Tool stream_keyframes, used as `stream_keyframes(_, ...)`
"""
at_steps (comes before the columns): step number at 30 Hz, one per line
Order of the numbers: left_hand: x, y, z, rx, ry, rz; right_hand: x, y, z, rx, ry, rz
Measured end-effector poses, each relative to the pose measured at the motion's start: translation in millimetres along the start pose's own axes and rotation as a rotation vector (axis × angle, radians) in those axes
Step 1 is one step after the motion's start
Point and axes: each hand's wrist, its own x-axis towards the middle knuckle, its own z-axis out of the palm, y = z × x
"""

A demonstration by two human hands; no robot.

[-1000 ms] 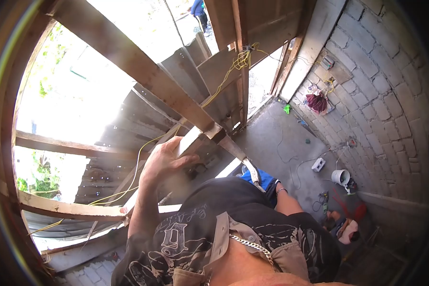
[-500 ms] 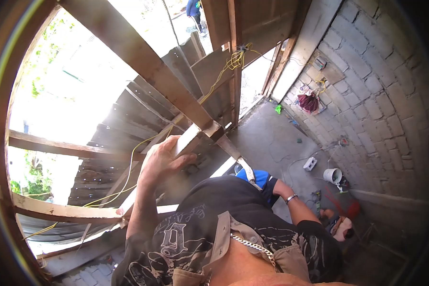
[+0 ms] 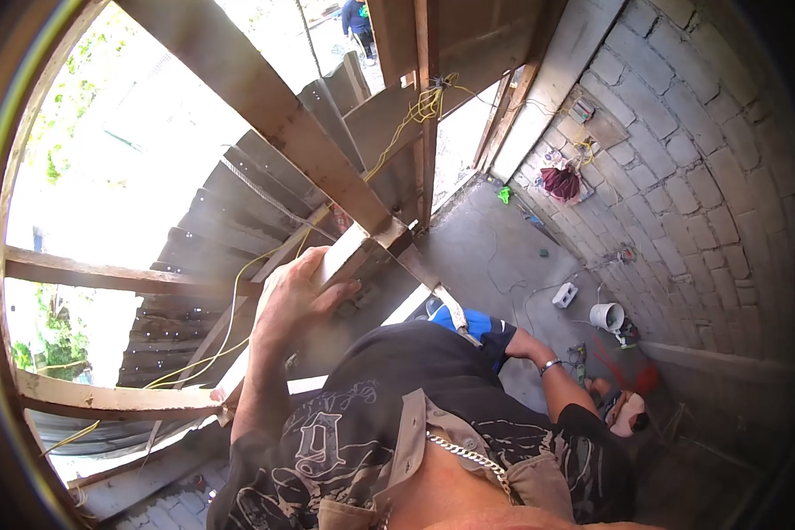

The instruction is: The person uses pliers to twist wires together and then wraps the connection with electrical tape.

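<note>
My left hand [image 3: 296, 296] is wrapped round a pale wooden beam [image 3: 344, 256], with the thumb along its near side. The beam meets a long brown beam [image 3: 283, 132] at a joint just ahead of the fingers. From that joint a narrow brown-and-white piece with a curved end [image 3: 450, 309] reaches down towards my waist. My right arm hangs by my side, a bracelet [image 3: 549, 364] on its wrist. My right hand [image 3: 523, 344] rests at my hip against the blue and dark shorts [image 3: 481, 327], its fingers hidden.
Below lies a concrete floor [image 3: 468, 234] with a white bucket [image 3: 606, 316] and a pale block [image 3: 565, 295]. A person [image 3: 625, 413] is low down at the right. Another person [image 3: 359, 25] stands outside. Yellow wire [image 3: 426, 106] hangs along the frame; a block wall [image 3: 680, 177] rises right.
The view has shifted slightly, so the wall and floor sit a little further left. My left hand keeps its hold on the beam. The person outside has changed posture a little.
</note>
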Motion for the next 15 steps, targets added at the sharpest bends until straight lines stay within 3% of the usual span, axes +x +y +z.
stream_keyframes(2,-1.1,-0.7,-0.8,-0.019,-0.009,-0.020,-1.8,-5.6,-3.9,0.048,0.006,-0.005)
stream_keyframes(4,-1.6,1.5,-1.3,-0.010,-0.002,-0.029,-2.2,-24.1,-12.8,-0.327,-0.037,0.207)
stream_keyframes(5,-1.4,3.0,-1.9,-0.001,0.000,-0.032,-6.6,-37.1,-18.8,-0.326,-0.037,0.204)
stream_keyframes(7,-0.6,6.3,-3.6,0.001,-0.004,-0.042,-22.9,-72.6,-38.2,-0.748,0.002,0.157)
stream_keyframes(10,0.3,4.0,-0.6,0.001,-0.009,-0.038,-42.9,-77.0,-57.6,-0.676,0.127,0.307)
stream_keyframes(13,-1.1,4.0,-2.7,-0.025,0.008,-0.014,-51.3,-52.8,-85.5,-0.691,0.068,0.484)
stream_keyframes(15,-0.4,-3.5,1.5,-0.158,0.047,0.027,-54.5,-62.1,-118.5,-0.436,0.200,0.405)
